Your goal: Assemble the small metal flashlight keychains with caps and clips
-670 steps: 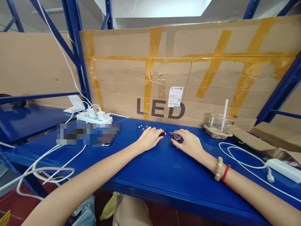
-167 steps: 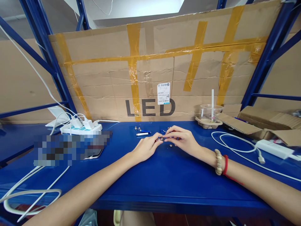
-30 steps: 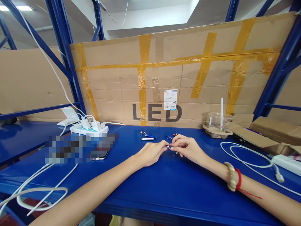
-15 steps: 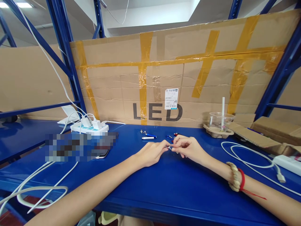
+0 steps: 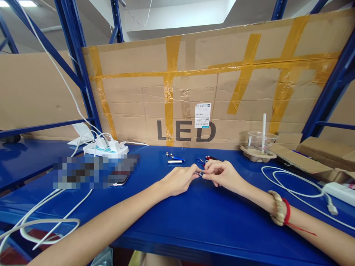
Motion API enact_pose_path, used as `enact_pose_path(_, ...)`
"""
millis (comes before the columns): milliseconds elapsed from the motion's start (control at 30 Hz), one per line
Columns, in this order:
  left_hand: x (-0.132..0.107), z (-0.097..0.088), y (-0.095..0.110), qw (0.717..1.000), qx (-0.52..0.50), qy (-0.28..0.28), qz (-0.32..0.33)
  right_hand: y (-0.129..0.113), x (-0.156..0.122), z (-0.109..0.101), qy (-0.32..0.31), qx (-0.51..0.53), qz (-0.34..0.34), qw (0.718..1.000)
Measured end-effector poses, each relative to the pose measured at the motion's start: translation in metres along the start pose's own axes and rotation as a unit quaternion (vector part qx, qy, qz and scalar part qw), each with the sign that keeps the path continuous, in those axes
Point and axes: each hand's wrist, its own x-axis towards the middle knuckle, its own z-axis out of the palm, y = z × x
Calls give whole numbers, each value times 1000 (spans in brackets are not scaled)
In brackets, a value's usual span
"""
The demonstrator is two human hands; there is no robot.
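Observation:
Above the blue tabletop (image 5: 172,218), both hands meet with fingers pinched at a small shiny metal ring-like piece (image 5: 200,173). My left hand (image 5: 179,181) grips it from the left, and my right hand (image 5: 219,173) pinches it from the right. Fingers cover much of it, so its exact kind is unclear. Behind the hands lie a silver cylinder (image 5: 174,162), a blue cylinder (image 5: 178,159) and small metal bits (image 5: 169,154). Just beyond my right hand are a blue clip-like loop (image 5: 199,161) and a red and black item (image 5: 212,158), partly hidden.
A white power strip (image 5: 105,150) with plugs stands back left, near a phone-like object (image 5: 121,181). To the right are a coiled white cable (image 5: 291,191), a clear plastic cup (image 5: 260,140) with a straw, and cardboard (image 5: 327,151). A cardboard wall (image 5: 127,107) closes the back.
Both hands keep their pinch on the small metal piece, with barely any finger movement. The camera view has shifted very slightly.

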Motion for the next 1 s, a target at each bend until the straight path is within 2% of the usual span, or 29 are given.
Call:
enact_pose_path(167,-1,1,0,1000,-6,1,6,0,-2,0,-10,-7,-10,1000)
enact_pose_path(300,-1,4,-2,1000,8,24,19,0,-4,2,5,-15,-27,1000)
enact_pose_path(533,1,9,-3,995,60,57,59,-11,-12,19,12,-36,-54,998)
enact_pose_path(800,5,5,1,998,-26,47,-31,-9,-8,15,31,-130,-33,991)
enact_pose_path(1000,6,6,-4,995,-72,14,-74,-1,-3,12,9,-167,-20,986)
